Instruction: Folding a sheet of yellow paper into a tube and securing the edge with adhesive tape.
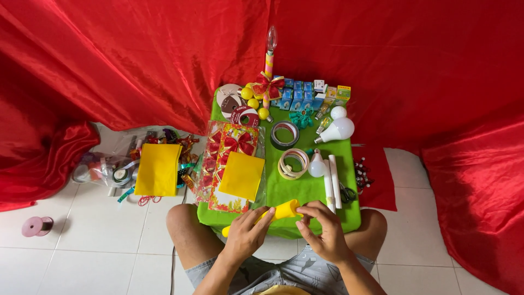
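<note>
At the bottom centre of the frame, the left hand (245,234) and the right hand (326,232) were close together, both closed on a yellow roll (282,210) that lay slantwise over the near edge of the green table (297,188). The left hand gripped the lower part of the roll, and the fingers of the right hand pinched at its upper end. To do this step well, it seemed wise to keep the roll tight with the left hand while the right fingers pressed the loose end flat, so that the roll would not open.

Just above the hands, two white tubes (331,189) lay side by side, with scissors (347,193) beside them on the right. Left of centre, a yellow sheet (242,175) rested on patterned wrapping paper (229,143). In the middle were tape rolls (293,163) and a dark tape ring (285,135). Higher, white bulbs (337,130) lay near small blue boxes (297,97). At the top stood a candle-shaped lamp (269,54) with a red bow (267,86). Red cloth (136,60) hung behind everything.
</note>
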